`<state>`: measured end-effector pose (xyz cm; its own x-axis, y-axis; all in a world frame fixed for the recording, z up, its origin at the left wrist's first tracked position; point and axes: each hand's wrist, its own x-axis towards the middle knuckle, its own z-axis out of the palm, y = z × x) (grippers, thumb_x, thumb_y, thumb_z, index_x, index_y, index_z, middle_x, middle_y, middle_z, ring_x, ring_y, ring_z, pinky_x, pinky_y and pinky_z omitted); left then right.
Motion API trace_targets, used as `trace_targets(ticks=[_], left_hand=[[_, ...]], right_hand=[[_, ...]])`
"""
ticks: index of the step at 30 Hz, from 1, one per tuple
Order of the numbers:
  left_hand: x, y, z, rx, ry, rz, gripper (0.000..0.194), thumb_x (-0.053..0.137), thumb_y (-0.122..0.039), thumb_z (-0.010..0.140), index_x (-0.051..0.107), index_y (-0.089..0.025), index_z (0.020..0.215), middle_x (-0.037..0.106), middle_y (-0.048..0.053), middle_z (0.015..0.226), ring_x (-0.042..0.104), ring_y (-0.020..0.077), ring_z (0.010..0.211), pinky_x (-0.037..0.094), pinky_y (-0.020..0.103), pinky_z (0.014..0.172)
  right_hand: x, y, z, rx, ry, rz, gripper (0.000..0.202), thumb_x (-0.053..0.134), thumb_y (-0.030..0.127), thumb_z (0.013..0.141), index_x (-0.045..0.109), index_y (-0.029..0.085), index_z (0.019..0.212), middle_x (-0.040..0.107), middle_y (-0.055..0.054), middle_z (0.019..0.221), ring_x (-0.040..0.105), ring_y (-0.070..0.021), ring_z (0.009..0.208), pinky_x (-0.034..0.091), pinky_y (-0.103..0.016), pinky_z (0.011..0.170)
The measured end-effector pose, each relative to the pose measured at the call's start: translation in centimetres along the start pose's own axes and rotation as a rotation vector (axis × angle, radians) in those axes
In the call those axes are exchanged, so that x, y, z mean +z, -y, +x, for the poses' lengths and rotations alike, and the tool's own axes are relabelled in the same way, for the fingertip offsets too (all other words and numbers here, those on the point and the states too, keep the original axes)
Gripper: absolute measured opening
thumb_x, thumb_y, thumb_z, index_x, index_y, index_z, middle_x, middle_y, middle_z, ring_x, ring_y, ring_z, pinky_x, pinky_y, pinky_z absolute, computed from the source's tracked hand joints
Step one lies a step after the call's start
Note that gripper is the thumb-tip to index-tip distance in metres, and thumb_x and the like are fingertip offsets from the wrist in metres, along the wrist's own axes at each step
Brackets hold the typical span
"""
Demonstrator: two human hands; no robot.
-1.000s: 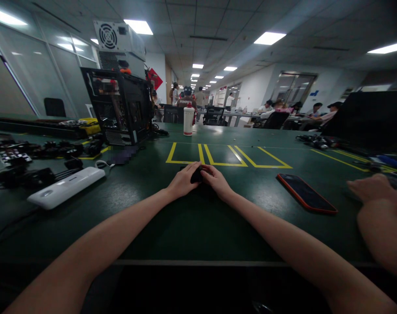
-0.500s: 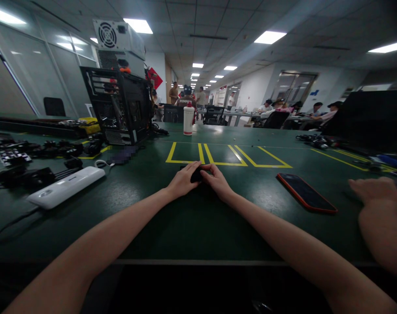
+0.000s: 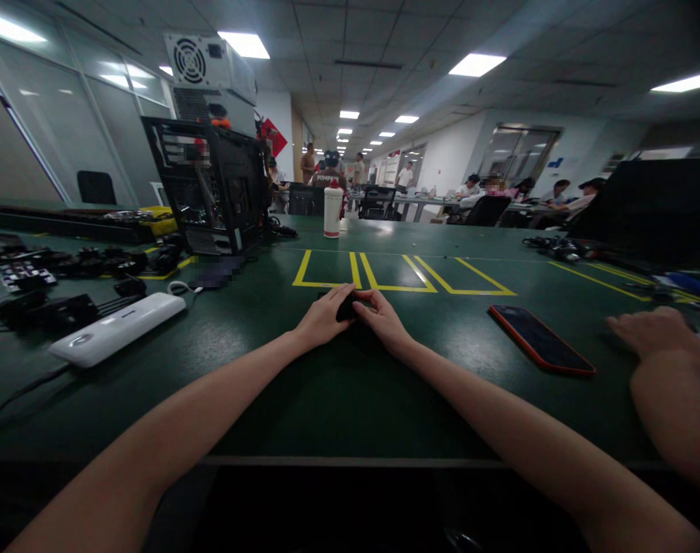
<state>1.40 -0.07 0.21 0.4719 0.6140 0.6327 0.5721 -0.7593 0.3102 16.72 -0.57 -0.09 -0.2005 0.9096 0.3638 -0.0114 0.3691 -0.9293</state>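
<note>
Both hands meet at the middle of the green table (image 3: 350, 415), just in front of the yellow tape outlines (image 3: 399, 289). Between them is a small black object (image 3: 346, 309), largely covered by the fingers. My left hand (image 3: 325, 315) is closed round its left side. From the right, my right hand (image 3: 383, 319) holds it with thumb and fingers pinched. What the object is cannot be made out.
An orange-edged phone (image 3: 542, 339) lies to the right, beside another person's hand (image 3: 661, 334). At left are a white power strip (image 3: 119, 329), black cables and an open computer case (image 3: 211, 184). A white bottle (image 3: 332, 213) stands behind the tape.
The other person's hand at the right has shifted slightly left. My two hands stay in place on the black object.
</note>
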Motion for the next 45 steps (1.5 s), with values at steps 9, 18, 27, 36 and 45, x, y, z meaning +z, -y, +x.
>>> trace_targets(ticks=[9, 18, 27, 36, 45], left_hand=[[-0.09, -0.07, -0.04, 0.007, -0.002, -0.016, 0.062, 0.057, -0.016, 0.069, 0.031, -0.018, 0.125, 0.041, 0.008, 0.127, 0.038, 0.0214, 0.119, 0.033, 0.038, 0.099], [-0.26, -0.27, -0.02, 0.003, 0.001, -0.007, 0.062, 0.058, -0.016, 0.068, 0.031, -0.018, 0.124, 0.041, 0.008, 0.127, 0.038, 0.0210, 0.118, 0.033, 0.038, 0.100], [-0.08, -0.08, -0.02, 0.007, 0.007, -0.011, 0.062, 0.058, -0.017, 0.068, 0.031, -0.018, 0.124, 0.041, 0.008, 0.127, 0.037, 0.0210, 0.119, 0.032, 0.038, 0.100], [-0.16, -0.10, -0.05, -0.005, 0.008, 0.000, 0.063, 0.058, -0.017, 0.068, 0.030, -0.018, 0.125, 0.041, 0.008, 0.127, 0.038, 0.0205, 0.119, 0.033, 0.036, 0.100], [-0.18, -0.06, -0.03, 0.000, 0.009, -0.003, 0.063, 0.058, -0.016, 0.068, 0.030, -0.018, 0.125, 0.041, 0.008, 0.127, 0.037, 0.0209, 0.119, 0.032, 0.038, 0.100]], right_hand=[[-0.01, -0.16, 0.64, 0.033, -0.015, -0.048, 0.029, 0.054, 0.025, 0.071, 0.051, 0.019, 0.100, 0.055, -0.006, 0.106, 0.053, -0.0166, 0.095, 0.041, -0.036, 0.087], [-0.05, -0.18, 0.17, -0.020, -0.006, -0.017, 0.022, 0.052, 0.027, 0.073, 0.052, 0.020, 0.095, 0.057, -0.002, 0.099, 0.054, -0.0135, 0.090, 0.042, -0.031, 0.085], [-0.05, -0.48, 0.99, -0.042, -0.074, -0.070, 0.024, 0.054, 0.027, 0.071, 0.054, 0.018, 0.093, 0.058, -0.004, 0.096, 0.055, -0.0154, 0.091, 0.042, -0.033, 0.085], [-0.12, 0.06, 0.30, -0.016, -0.006, -0.011, 0.026, 0.056, 0.022, 0.069, 0.054, 0.019, 0.095, 0.058, -0.003, 0.101, 0.054, -0.0143, 0.094, 0.040, -0.032, 0.088], [-0.10, -0.75, 0.57, -0.002, -0.045, -0.076, 0.024, 0.051, 0.035, 0.073, 0.054, 0.022, 0.092, 0.059, -0.001, 0.088, 0.055, -0.0123, 0.078, 0.046, -0.029, 0.072]])
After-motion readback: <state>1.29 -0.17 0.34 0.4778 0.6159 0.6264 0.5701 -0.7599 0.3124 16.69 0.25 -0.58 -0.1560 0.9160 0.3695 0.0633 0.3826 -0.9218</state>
